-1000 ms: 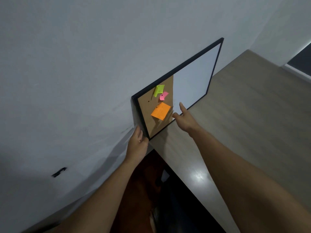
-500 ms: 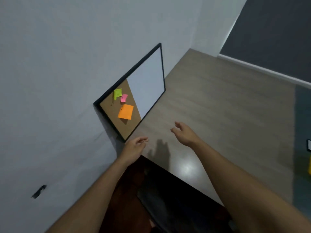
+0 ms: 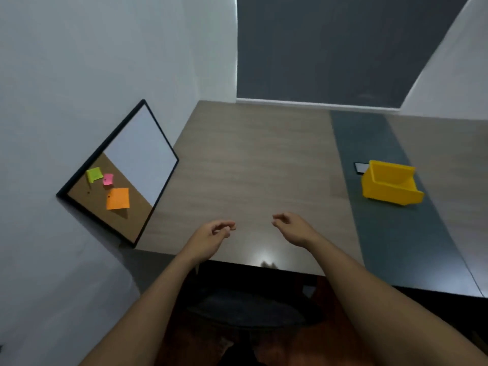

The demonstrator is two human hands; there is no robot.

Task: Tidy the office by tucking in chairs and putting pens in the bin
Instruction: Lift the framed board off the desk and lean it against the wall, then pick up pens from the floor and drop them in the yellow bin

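Both hands are held above the near part of the wooden desk (image 3: pixel 250 159), empty: the left hand (image 3: pixel 211 235) and the right hand (image 3: pixel 293 228) are loosely curled, fingers relaxed and grasping nothing. The yellow bin (image 3: pixel 390 184) is seen well to the right, on the dark strip (image 3: pixel 383 207) of the desk. A framed cork-and-white board (image 3: pixel 124 173) with sticky notes is leaned against the wall at the left. A dark chair seat (image 3: pixel 250 307) is visible below the desk edge.

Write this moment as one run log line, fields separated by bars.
left hand: empty, above desk | right hand: empty | yellow bin: on desk, right | pens: none visible
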